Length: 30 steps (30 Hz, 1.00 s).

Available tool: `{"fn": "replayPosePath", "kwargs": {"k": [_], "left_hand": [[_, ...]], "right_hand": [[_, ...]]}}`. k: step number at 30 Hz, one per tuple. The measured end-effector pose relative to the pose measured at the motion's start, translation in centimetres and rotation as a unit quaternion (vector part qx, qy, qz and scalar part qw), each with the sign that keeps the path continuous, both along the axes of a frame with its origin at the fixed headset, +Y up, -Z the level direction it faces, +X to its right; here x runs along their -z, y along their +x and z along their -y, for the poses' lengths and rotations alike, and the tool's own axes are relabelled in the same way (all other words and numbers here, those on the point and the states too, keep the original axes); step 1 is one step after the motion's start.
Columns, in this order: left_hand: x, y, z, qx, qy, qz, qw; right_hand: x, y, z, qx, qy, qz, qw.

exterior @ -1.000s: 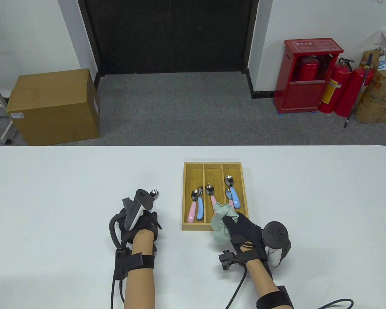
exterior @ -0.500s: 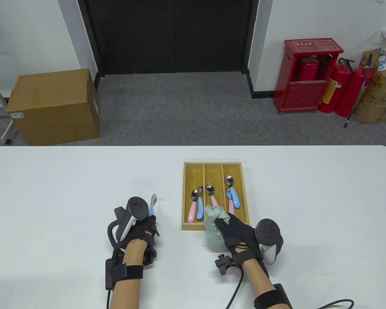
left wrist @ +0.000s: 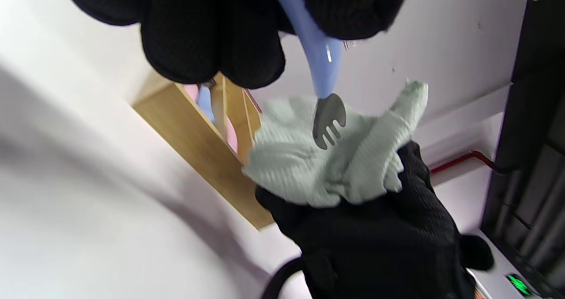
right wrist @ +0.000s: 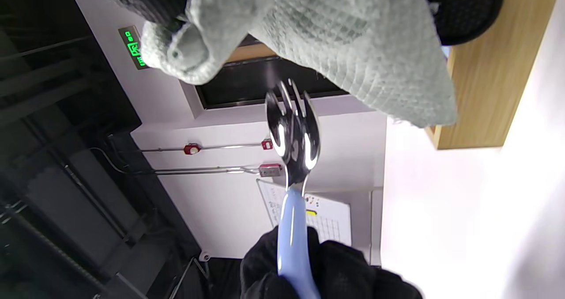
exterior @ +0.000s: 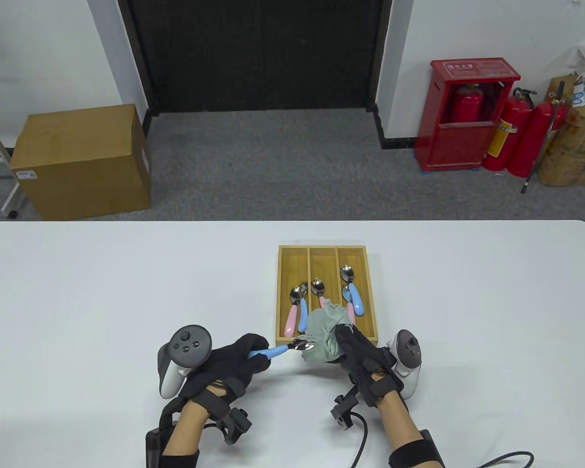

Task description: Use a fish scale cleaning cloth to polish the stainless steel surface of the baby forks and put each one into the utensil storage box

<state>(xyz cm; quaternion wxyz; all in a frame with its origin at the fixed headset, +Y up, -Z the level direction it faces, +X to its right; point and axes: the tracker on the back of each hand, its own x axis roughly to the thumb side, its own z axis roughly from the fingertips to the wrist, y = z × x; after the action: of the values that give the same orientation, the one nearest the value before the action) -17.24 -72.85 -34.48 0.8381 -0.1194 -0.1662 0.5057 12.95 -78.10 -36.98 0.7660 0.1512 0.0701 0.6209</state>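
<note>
My left hand (exterior: 234, 363) grips the blue handle of a baby fork (exterior: 285, 348), its steel head pointing right. The fork head (left wrist: 329, 120) lies against the pale green fish scale cloth (exterior: 324, 334) that my right hand (exterior: 363, 356) holds bunched, just in front of the box's near edge. In the right wrist view the fork's tines (right wrist: 291, 126) meet the cloth (right wrist: 353, 47). The bamboo utensil storage box (exterior: 322, 251) has three lanes holding several pink and blue baby utensils (exterior: 297, 312).
A white table (exterior: 102, 292) spreads around the box. A cardboard box (exterior: 80, 161) stands on the floor at back left, and a red extinguisher cabinet (exterior: 463, 122) with extinguishers at back right.
My left hand turned over and swung the fork right, from upright beside the box to level against the cloth. My right hand brought the cloth slightly left to meet the fork head.
</note>
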Motion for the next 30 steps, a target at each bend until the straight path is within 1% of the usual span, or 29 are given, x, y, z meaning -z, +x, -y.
{"fn": "replayPosePath", "kwargs": {"k": [3, 5, 7, 9, 10, 11, 14, 17, 21, 26, 30], "left_hand": [[-0.2, 1.1, 0.3, 0.005, -0.001, 0.021, 1.0], [-0.4, 1.8, 0.4, 0.017, 0.014, 0.023, 0.999], [-0.6, 1.8, 0.3, 0.024, 0.032, 0.013, 0.999], [-0.6, 1.5, 0.1, 0.023, 0.042, 0.012, 0.999], [-0.6, 1.4, 0.0, 0.017, 0.042, 0.012, 0.999], [-0.6, 1.3, -0.1, 0.013, 0.044, 0.013, 0.999], [-0.7, 1.4, -0.2, 0.009, 0.053, 0.022, 0.998], [-0.8, 1.7, -0.4, 0.024, 0.068, 0.029, 0.997], [-1.0, 2.0, -0.6, 0.061, 0.083, 0.035, 0.994], [-1.1, 2.5, -0.9, 0.115, 0.101, 0.031, 0.988], [-1.1, 2.4, -1.0, 0.129, 0.109, 0.026, 0.985]], "right_hand": [[-0.2, -0.9, -0.3, 0.01, 0.008, -0.054, 0.998], [-0.6, -1.8, -0.6, 0.001, 0.013, -0.1, 0.995], [-0.7, -2.2, -0.9, -0.007, 0.019, -0.116, 0.993], [-0.7, -2.1, -1.1, -0.026, 0.025, -0.103, 0.994], [-0.6, -2.1, -1.3, -0.035, 0.027, -0.107, 0.993], [-0.5, -2.2, -1.6, -0.051, 0.032, -0.113, 0.992], [-0.5, -2.4, -2.3, -0.113, 0.059, -0.096, 0.987], [-0.6, -2.8, -2.8, -0.182, 0.09, -0.093, 0.975], [-0.7, -2.9, -3.2, -0.221, 0.12, -0.068, 0.966], [-1.0, -3.2, -4.2, -0.29, 0.17, -0.03, 0.941], [-1.2, -3.6, -4.4, -0.33, 0.194, -0.016, 0.924]]}}
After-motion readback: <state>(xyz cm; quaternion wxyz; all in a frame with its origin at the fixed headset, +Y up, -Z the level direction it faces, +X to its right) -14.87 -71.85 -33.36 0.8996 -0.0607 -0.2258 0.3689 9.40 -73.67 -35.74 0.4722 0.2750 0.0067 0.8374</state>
